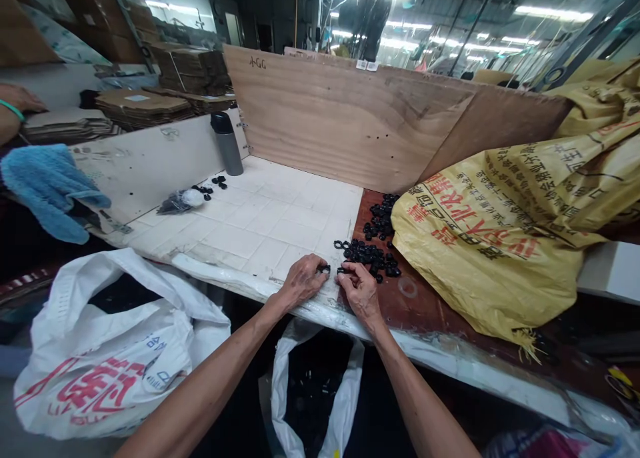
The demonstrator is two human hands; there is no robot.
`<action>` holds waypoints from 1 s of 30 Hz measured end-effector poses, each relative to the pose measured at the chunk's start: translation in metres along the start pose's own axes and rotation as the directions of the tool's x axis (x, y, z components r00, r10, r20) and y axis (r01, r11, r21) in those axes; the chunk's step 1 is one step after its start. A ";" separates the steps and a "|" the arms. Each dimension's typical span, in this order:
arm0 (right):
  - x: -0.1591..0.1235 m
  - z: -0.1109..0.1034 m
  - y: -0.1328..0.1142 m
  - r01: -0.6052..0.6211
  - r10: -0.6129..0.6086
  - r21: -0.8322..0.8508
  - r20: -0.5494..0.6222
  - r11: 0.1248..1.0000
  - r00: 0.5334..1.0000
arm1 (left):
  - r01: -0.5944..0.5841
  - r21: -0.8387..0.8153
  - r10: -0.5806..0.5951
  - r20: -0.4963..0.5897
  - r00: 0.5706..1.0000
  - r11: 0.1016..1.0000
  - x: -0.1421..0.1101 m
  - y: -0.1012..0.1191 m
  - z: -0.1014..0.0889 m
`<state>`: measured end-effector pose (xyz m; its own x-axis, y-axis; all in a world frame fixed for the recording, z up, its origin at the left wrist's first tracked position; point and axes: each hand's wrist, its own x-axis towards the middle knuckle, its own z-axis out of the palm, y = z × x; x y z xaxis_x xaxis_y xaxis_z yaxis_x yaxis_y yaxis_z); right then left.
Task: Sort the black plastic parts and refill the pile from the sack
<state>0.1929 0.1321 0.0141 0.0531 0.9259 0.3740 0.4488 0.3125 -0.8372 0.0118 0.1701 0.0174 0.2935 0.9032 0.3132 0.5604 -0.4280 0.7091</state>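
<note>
My left hand (303, 279) rests at the table's front edge, its fingers pinched on a small black ring (325, 269). My right hand (358, 288) lies just beside it, fingertips pinched on another small black part (342, 271). Right behind both hands lies a heap of black plastic rings (373, 253), spreading back toward a large yellow printed sack (505, 231). A white bag (313, 385) with dark parts inside hangs open below the table edge, between my forearms.
A white tiled worktop (250, 225) is walled by wooden boards (350, 118). A grey bottle (226, 143) stands at the back left, near a small plastic bag (177, 201) and loose black rings (213, 185). A white red-printed sack (107, 365) sits lower left. A blue towel (47, 185) and another person's arm (15, 108) are at far left.
</note>
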 end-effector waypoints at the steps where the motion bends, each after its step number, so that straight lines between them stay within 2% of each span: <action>1: 0.000 0.000 0.000 0.003 -0.003 0.014 0.008 1.000 1.000 | -0.005 -0.015 0.005 -0.005 1.000 1.000 -0.002 0.001 0.001; 5: -0.001 -0.001 -0.003 0.032 -0.033 0.043 0.036 0.999 0.999 | -0.051 -0.110 0.049 -0.019 0.999 0.993 -0.013 0.005 0.008; 9: -0.001 -0.002 -0.004 0.055 -0.057 0.057 0.044 0.997 0.997 | -0.097 -0.316 0.078 -0.072 0.994 0.944 -0.020 0.006 0.014; 14: 0.000 -0.003 -0.004 0.083 -0.089 0.091 0.070 0.992 0.994 | -0.092 -0.429 0.062 -0.084 0.995 0.899 -0.021 0.008 0.012; 24: 0.002 -0.001 -0.010 0.041 -0.041 0.002 0.064 0.999 0.997 | -0.183 -0.430 0.154 -0.102 0.983 0.884 -0.022 0.012 0.005; 30: 0.001 0.002 -0.008 0.012 -0.012 -0.001 0.002 1.000 1.000 | -0.142 -0.451 0.132 -0.055 0.990 0.881 -0.020 0.014 0.006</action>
<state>0.1878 0.1306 0.0200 0.0461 0.9225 0.3833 0.4505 0.3232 -0.8322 0.0181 0.1464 0.0172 0.3219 0.8393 0.4381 0.1023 -0.4909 0.8652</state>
